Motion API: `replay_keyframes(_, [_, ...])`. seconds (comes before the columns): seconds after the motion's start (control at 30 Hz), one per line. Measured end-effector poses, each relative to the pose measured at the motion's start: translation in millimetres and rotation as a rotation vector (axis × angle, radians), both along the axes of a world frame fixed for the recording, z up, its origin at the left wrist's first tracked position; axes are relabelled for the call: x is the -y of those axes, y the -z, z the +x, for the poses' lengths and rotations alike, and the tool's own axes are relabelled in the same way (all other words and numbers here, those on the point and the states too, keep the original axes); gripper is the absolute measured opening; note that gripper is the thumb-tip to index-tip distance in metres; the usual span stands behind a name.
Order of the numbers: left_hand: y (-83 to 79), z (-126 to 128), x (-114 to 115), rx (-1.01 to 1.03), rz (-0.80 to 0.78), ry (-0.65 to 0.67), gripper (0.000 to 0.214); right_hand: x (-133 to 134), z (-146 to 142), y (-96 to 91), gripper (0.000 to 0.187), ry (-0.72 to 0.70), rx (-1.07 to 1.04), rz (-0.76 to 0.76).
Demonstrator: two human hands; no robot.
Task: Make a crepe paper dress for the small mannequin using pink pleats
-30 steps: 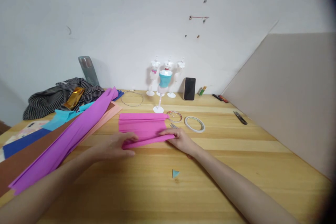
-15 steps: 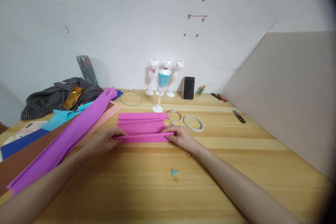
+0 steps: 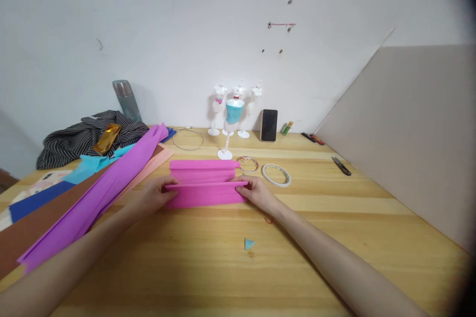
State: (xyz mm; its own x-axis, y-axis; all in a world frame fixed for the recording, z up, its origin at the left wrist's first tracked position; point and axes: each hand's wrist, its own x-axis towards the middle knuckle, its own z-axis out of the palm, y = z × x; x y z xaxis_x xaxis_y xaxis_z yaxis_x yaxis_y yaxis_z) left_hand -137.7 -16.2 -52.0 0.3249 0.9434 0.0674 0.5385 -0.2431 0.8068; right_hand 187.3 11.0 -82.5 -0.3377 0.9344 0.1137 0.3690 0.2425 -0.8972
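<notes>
A sheet of pink crepe paper [image 3: 208, 197] lies across the middle of the wooden table, with a raised fold running from side to side. My left hand [image 3: 158, 193] pinches the left end of that fold between thumb and fingers. At the right end, my right hand [image 3: 256, 192] grips the same fold. The far edge of the sheet is rolled or folded over. Just behind it stands a small white mannequin [image 3: 225, 129] with a turquoise wrap round its body. A ring of beads or pins [image 3: 248, 164] and a roll of white tape [image 3: 276, 175] lie beyond my right hand.
Sheets of purple crepe paper [image 3: 92, 198] and brown paper [image 3: 48, 218] spread on the left, near a striped cloth [image 3: 70, 141] and a bottle [image 3: 127, 100]. Several more mannequins, a phone [image 3: 268, 125] and thread snips [image 3: 341, 166] stand or lie farther back. A turquoise scrap [image 3: 249, 244] lies in front.
Both hands have lifted the fold and turned it away from me, so more of the near flap shows. The view has shifted slightly.
</notes>
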Motion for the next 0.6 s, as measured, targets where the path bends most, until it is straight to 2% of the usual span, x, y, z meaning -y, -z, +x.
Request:
replay_keyframes(0.27, [19.3,6,-1,-0.039,-0.019,-0.142,0.026,2,2,2.4,0.048,0.113,0.209,0.041])
replay_keyframes(0.4, [22.5,7,0,-0.131,0.053,-0.170,0.024,5,-2,1.2,0.049,0.156,0.321,0.112])
replay_keyframes(0.6, [11.7,13,14,-0.427,0.131,-0.220,0.064,10,-9,0.8,0.057,0.150,0.441,0.251])
